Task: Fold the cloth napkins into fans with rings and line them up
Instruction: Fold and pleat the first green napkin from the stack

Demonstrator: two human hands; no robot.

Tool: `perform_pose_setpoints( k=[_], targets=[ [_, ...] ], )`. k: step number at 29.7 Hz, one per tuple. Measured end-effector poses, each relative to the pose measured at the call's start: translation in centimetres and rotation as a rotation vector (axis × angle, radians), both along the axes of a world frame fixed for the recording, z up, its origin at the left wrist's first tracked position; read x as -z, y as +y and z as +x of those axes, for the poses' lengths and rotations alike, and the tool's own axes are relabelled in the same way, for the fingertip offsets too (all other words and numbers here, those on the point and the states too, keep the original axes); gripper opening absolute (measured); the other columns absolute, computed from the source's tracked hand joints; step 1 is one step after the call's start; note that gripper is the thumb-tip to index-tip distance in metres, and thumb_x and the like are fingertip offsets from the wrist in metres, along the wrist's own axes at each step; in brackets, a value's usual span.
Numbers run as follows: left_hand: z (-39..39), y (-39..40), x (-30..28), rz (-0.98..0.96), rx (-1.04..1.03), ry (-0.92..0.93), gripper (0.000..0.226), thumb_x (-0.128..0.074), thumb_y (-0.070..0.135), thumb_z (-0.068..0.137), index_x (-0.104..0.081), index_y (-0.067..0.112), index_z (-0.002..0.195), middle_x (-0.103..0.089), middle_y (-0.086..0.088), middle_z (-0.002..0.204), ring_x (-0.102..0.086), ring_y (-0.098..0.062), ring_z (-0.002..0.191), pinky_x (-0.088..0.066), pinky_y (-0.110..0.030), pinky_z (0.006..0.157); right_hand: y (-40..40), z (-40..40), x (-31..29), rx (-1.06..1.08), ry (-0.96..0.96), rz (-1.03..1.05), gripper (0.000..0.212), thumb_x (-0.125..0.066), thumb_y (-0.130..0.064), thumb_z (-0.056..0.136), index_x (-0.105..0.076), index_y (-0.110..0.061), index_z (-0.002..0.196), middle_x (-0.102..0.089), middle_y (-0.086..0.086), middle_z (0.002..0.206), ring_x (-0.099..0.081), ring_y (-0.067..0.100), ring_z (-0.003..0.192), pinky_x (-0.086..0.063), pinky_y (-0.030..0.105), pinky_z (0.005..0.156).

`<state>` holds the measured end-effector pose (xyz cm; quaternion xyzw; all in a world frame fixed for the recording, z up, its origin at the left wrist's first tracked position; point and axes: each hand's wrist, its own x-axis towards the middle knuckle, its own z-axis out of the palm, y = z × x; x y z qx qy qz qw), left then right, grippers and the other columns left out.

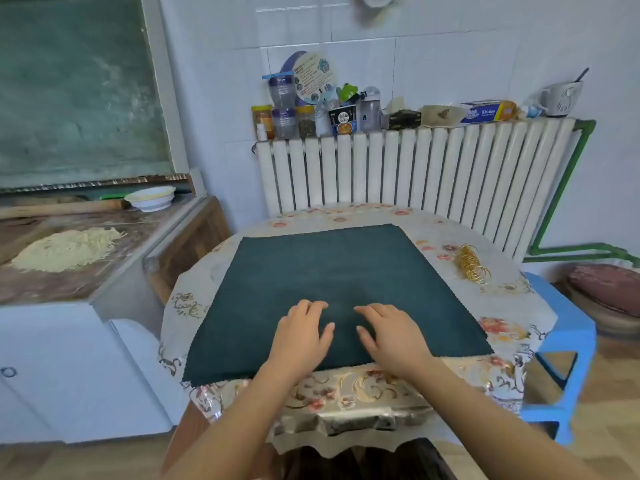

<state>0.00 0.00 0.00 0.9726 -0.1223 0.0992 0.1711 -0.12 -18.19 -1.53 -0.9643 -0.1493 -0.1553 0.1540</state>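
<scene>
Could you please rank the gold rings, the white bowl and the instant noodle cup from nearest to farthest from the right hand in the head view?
From the right hand:
1. Gold rings, on the table's right side.
2. Instant noodle cup, atop the radiator, straight ahead.
3. White bowl, far left on the counter.

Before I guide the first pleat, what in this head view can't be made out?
- Pile of thin gold metal rings: tangled and small in the head view, so no count.
- Dark teal square cloth napkin: whether one layer or a stack cannot be told; both hands, left and right, cover part of its near edge.
- Floral tablecloth-covered table: the tablecloth hides its legs.
</scene>
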Motion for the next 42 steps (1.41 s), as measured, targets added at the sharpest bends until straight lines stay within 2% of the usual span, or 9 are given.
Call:
perform_pose_setpoints(
  k=[4, 7, 15, 20, 26, 30, 33, 37, 42],
  targets=[
    [0.6, 0.8, 1.8, 0.073, 0.037, 0.161, 0.049, -0.047, 0.053, 0.093, -0.042, 0.029, 0.135, -0.042, 0.008, 0.133, -0.035, -0.013, 0.127, -0.026, -0.031, 0.106, -0.6, 0.7, 1.4, -0.049, 0.184, -0.085, 0.051, -0.043, -0.058, 0.091, -0.045, -0.033, 0.135, -0.043, -0.013, 0.139, -0.034, 0.012, 0.129, -0.026, 0.029, 0.105],
    [1.1, 1.1, 2.4, -0.024, 0.028, 0.193, 0.038, -0.055, 0.055, 0.088, -0.05, 0.033, 0.119, -0.041, 0.012, 0.121, -0.033, -0.01, 0.121, -0.023, -0.029, 0.103, -0.7, 1.2, 1.5, -0.057, 0.28, -0.01, 0.055, -0.053, -0.066, 0.081, -0.049, -0.041, 0.129, -0.04, -0.015, 0.135, -0.028, 0.012, 0.128, -0.02, 0.029, 0.104],
    [2.0, 0.8, 2.4, -0.246, -0.029, 0.14, 0.008, -0.068, 0.036, 0.085, -0.068, 0.029, 0.08, -0.053, 0.013, 0.093, -0.049, -0.011, 0.101, -0.04, -0.031, 0.091, 0.4, 2.0, 1.2, 0.052, 0.24, 0.211, 0.012, -0.071, -0.047, 0.076, -0.064, -0.037, 0.076, -0.061, -0.016, 0.107, -0.044, 0.012, 0.109, -0.031, 0.026, 0.089],
    [2.1, 1.2, 1.7, -0.233, -0.019, 0.166, 0.011, -0.066, 0.036, 0.087, -0.074, 0.03, 0.088, -0.062, 0.014, 0.096, -0.057, -0.008, 0.096, -0.046, -0.026, 0.081, 0.2, 2.1, 0.4, 0.064, 0.261, 0.231, 0.014, -0.069, -0.043, 0.08, -0.074, -0.03, 0.081, -0.068, -0.013, 0.106, -0.047, 0.01, 0.11, -0.036, 0.024, 0.086],
    [1.8, 1.7, 0.6, -0.166, 0.113, 0.33, 0.037, -0.08, 0.046, 0.069, -0.067, 0.036, 0.102, -0.062, 0.018, 0.108, -0.054, -0.002, 0.103, -0.047, -0.026, 0.09, 0.6, 2.8, 0.2, 0.12, 0.302, 0.211, 0.019, -0.066, -0.046, 0.083, -0.072, -0.029, 0.078, -0.066, -0.013, 0.098, -0.052, 0.015, 0.102, -0.043, 0.031, 0.088],
    [1.8, 1.4, 0.3, -0.189, 0.028, 0.253, 0.014, -0.077, 0.036, 0.076, -0.064, 0.033, 0.077, -0.063, 0.014, 0.088, -0.058, -0.006, 0.085, -0.047, -0.022, 0.075, 0.6, 3.2, -0.1, 0.104, 0.36, 0.227, 0.018, -0.064, -0.044, 0.085, -0.069, -0.029, 0.076, -0.062, -0.014, 0.087, -0.054, 0.013, 0.097, -0.046, 0.031, 0.084],
    [2.1, 1.7, 0.2, -0.242, -0.01, 0.266, 0.018, -0.076, 0.036, 0.077, -0.064, 0.031, 0.065, -0.064, 0.015, 0.072, -0.059, -0.004, 0.074, -0.043, -0.018, 0.064, 0.1, 2.7, 0.1, -0.014, 0.4, 0.343, 0.014, -0.072, -0.045, 0.078, -0.063, -0.035, 0.074, -0.064, -0.016, 0.085, -0.056, 0.006, 0.09, -0.046, 0.028, 0.079],
    [2.6, 2.0, -0.4, -0.261, 0.042, 0.354, 0.016, -0.071, 0.035, 0.084, -0.076, 0.021, 0.08, -0.071, 0.012, 0.088, -0.062, -0.005, 0.085, -0.048, -0.022, 0.077, -1.1, 1.9, 0.3, -0.142, 0.419, 0.384, 0.031, -0.082, -0.041, 0.065, -0.058, -0.037, 0.083, -0.062, -0.016, 0.091, -0.055, 0.002, 0.09, -0.044, 0.022, 0.077],
    [2.9, 1.7, -0.9, -0.21, 0.053, 0.405, 0.019, -0.065, 0.036, 0.089, -0.069, 0.023, 0.076, -0.067, 0.011, 0.088, -0.061, -0.008, 0.086, -0.048, -0.024, 0.078, -1.3, 2.0, 0.3, -0.088, 0.326, 0.381, 0.025, -0.081, -0.028, 0.072, -0.058, -0.033, 0.065, -0.065, -0.012, 0.075, -0.058, 0.005, 0.077, -0.046, 0.026, 0.072]
  ],
)
